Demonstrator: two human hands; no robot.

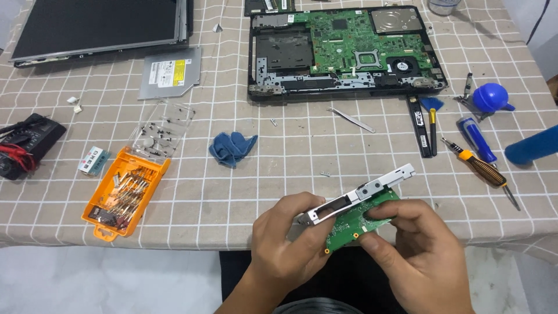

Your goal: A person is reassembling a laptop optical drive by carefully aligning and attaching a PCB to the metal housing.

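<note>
My left hand point(288, 241) and my right hand point(410, 250) together hold a silver metal drive with a green circuit board point(354, 218) on its underside, tilted up to the right, over the table's near edge. The left hand grips its lower left end. The fingers of the right hand pinch the green board on the right. An opened laptop base point(346, 52) with its green motherboard exposed lies at the far side of the table.
An orange bit case point(125, 192) with a clear lid stands at the left, and a blue cloth point(232, 147) lies mid-table. Tweezers point(351, 120), screwdrivers point(482, 171), a blue blower point(491, 97), an optical drive point(171, 72), a multimeter point(26, 142) and a screen panel point(99, 26) lie around.
</note>
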